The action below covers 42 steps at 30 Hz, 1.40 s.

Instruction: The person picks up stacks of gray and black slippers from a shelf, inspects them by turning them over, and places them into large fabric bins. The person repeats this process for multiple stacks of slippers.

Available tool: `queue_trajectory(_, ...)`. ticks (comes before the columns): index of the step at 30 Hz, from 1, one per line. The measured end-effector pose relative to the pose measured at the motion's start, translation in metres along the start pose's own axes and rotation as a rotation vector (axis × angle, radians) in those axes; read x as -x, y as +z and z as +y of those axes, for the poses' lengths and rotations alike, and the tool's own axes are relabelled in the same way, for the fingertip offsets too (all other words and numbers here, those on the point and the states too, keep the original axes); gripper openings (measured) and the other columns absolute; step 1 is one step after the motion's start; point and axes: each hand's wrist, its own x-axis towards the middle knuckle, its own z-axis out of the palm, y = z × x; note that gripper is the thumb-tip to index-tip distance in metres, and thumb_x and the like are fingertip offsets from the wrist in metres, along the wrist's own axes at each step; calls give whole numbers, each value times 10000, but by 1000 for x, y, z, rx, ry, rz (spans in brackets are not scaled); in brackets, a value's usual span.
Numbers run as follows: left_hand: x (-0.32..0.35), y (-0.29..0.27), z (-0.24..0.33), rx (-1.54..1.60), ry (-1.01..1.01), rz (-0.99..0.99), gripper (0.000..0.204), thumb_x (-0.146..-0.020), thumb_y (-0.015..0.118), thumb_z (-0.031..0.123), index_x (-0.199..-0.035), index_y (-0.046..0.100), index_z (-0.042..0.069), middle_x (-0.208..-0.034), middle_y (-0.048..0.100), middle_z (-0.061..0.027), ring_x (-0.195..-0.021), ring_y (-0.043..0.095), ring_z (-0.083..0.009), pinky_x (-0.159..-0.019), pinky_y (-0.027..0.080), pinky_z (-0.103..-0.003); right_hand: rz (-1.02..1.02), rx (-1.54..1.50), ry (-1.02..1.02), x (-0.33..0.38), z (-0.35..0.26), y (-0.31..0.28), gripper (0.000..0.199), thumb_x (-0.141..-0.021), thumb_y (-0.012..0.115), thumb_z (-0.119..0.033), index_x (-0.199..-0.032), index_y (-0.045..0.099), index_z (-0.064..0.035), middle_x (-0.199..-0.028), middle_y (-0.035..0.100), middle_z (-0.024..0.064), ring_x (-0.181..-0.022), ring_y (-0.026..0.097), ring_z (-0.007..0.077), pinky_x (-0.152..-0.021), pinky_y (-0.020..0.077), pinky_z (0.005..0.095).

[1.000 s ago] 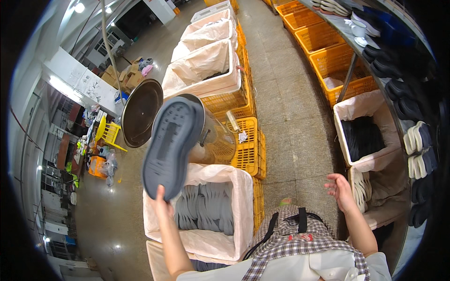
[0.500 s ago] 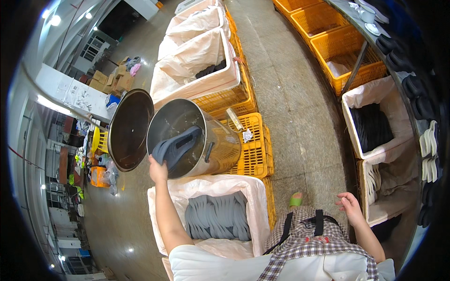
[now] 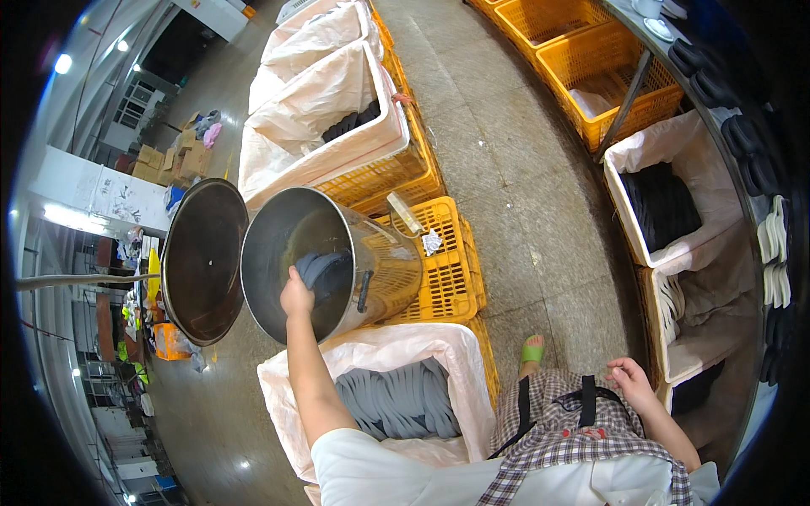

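My left hand (image 3: 297, 295) is inside the mouth of a large steel drum (image 3: 384, 266), closed on a dark grey, curved, sole-like piece (image 3: 329, 271). That piece now lies deep in the drum, and its far end is in shadow. My right hand (image 3: 633, 381) hangs loosely at my right side, its fingers slightly bent and apart, with nothing in it. Just below the drum, a crate lined with pale cloth (image 3: 278, 384) holds many similar grey pieces (image 3: 396, 401) packed in rows. Left of the drum stands a round dark lid (image 3: 202, 261).
The drum rests beside a yellow plastic crate (image 3: 451, 278) bearing a small box-like part (image 3: 405, 213) with a cord. More cloth-lined crates (image 3: 329, 160) line up beyond. On my right, a bench (image 3: 717, 139) carries black and white pieces, with crates (image 3: 624, 181) of black pieces below.
My left hand has moved further into the drum with the grey piece, which sits deeper and shows less. My right hand has barely moved. The view has shifted slightly.
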Motion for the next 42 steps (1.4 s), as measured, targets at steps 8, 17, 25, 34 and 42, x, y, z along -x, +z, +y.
queue_trajectory(8,23,-44,3,10,68,128,581,-726,594,53,-1269,388,62,-959,638,-188,-853,626,-364,-724,500,-440,-27,4,-13,3,9,-1,257,-915,559,-195,-1116,535,-36,-883,588,19,-808,532,90,-736,445,246)
queue_trajectory(17,111,-141,-29,54,59,612,577,-693,569,-14,-1243,432,90,-1003,619,-177,-871,593,-381,-711,468,-459,-34,69,-152,12,32,-9,247,-889,598,-197,-1069,574,-28,-885,583,14,-797,527,94,-729,445,246)
queue_trajectory(25,157,-179,-48,-29,60,877,617,-707,587,-14,-1289,423,107,-972,623,-158,-849,595,-366,-707,470,-449,64,-3,-208,34,73,-32,243,-890,599,-201,-1049,575,-18,-916,602,37,-832,545,121,-772,454,267)
queue_trajectory(34,151,-192,-31,-64,12,695,636,-668,646,57,-1273,457,109,-1165,571,-170,-966,592,-341,-785,489,-416,129,6,-279,61,108,-42,283,-890,611,-251,-1043,576,-16,-930,625,69,-860,573,144,-779,472,287)
queue_trajectory(42,169,-179,108,108,83,770,613,-744,627,140,-1319,427,72,-1304,497,-147,-1117,535,-311,-882,464,-414,287,-219,-312,89,143,-59,376,-896,590,-363,-1050,584,-20,-971,649,101,-898,604,167,-801,482,304)
